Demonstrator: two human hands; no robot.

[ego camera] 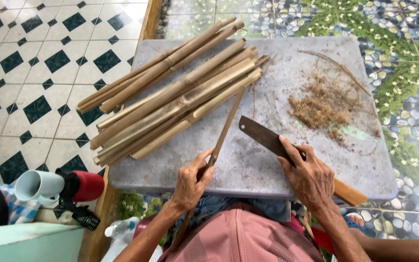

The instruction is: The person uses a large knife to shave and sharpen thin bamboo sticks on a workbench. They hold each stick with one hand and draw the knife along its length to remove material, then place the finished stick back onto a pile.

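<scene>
Grey surface [287, 170] carries everything; the bamboo pile [170, 97] lies across its left half, a heap of brown shavings [318, 106] to the right. Left hand [190, 184] is closed around a thin bamboo strip [226, 126] that slants up toward the pile. Right hand [311, 179] is clamped on the broad knife [263, 136], forefinger lying along the blade. Risk here: the blade sits near the left hand's fingers, so a slip on a hard node could send it into them, or the strip could split crooked.
</scene>
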